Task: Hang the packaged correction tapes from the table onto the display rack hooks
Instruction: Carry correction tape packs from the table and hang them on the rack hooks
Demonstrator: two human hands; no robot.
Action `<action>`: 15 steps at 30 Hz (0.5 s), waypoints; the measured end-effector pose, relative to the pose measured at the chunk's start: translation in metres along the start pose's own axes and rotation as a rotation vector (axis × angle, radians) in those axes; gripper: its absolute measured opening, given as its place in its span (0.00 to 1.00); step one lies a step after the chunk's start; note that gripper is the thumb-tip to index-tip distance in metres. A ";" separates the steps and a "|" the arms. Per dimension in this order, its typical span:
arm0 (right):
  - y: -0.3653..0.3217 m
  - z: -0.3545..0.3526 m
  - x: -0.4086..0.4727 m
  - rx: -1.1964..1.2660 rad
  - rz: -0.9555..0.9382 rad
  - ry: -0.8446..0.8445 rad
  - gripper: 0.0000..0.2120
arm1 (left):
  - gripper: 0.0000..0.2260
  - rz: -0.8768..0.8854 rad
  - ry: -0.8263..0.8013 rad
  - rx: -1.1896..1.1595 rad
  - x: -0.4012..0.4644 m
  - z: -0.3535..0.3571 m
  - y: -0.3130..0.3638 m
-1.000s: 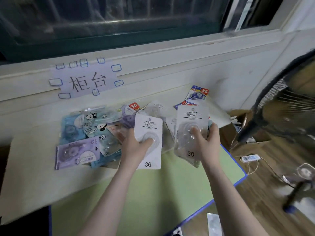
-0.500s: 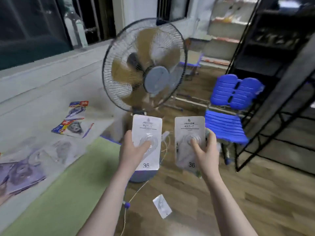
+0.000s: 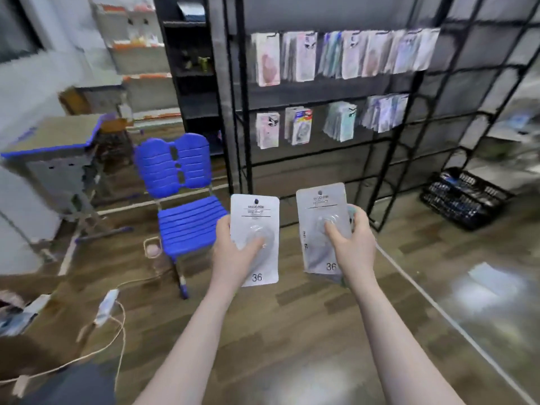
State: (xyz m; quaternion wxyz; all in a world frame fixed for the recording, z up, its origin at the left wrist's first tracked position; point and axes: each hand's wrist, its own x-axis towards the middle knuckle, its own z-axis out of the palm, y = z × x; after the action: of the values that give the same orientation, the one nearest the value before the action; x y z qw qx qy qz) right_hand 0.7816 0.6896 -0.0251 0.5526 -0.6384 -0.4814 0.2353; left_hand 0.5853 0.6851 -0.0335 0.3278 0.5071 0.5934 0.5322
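My left hand (image 3: 233, 258) grips a white packaged correction tape (image 3: 257, 220) marked 36, thumb across its clear blister. My right hand (image 3: 349, 249) holds a stack of similar white packs (image 3: 318, 209), also marked 36, thumb on the front blister. Both packs stand upright in front of me, well short of the black wire display rack (image 3: 388, 159). On its hooks hang two rows of packaged tapes: an upper row (image 3: 344, 54) and a lower row (image 3: 330, 124).
A blue slatted chair (image 3: 181, 197) stands left of my hands, near the rack's left post. A desk with a blue edge (image 3: 49, 138) is at far left. A power strip and cable (image 3: 108, 311) lie on the wooden floor. A black wire basket (image 3: 464, 197) sits at right.
The view has swung right from the table, past the fan, to the display rack. Both hands keep the same hold on their packs.
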 end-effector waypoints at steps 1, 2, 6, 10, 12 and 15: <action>0.010 -0.010 0.015 0.000 0.017 0.036 0.16 | 0.23 0.013 -0.025 -0.017 0.010 0.019 0.001; 0.019 -0.019 0.029 -0.003 0.032 0.067 0.16 | 0.26 0.035 -0.046 -0.033 0.021 0.037 0.002; 0.050 -0.034 0.091 -0.021 0.062 0.126 0.15 | 0.37 0.108 -0.110 -0.055 0.071 0.105 0.005; 0.075 -0.021 0.175 -0.036 0.062 0.140 0.13 | 0.37 0.140 -0.150 -0.085 0.142 0.170 -0.001; 0.083 -0.009 0.224 -0.044 0.049 0.128 0.12 | 0.35 0.128 -0.135 -0.088 0.188 0.199 -0.002; 0.089 0.010 0.298 -0.057 0.035 0.107 0.13 | 0.27 0.072 -0.089 -0.081 0.256 0.238 0.004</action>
State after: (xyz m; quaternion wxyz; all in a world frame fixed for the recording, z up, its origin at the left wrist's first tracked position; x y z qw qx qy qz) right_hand 0.9321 0.9614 -0.0421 0.5549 -0.6738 -0.4464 0.1969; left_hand 0.7381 0.9994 -0.0431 0.3548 0.5377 0.5376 0.5441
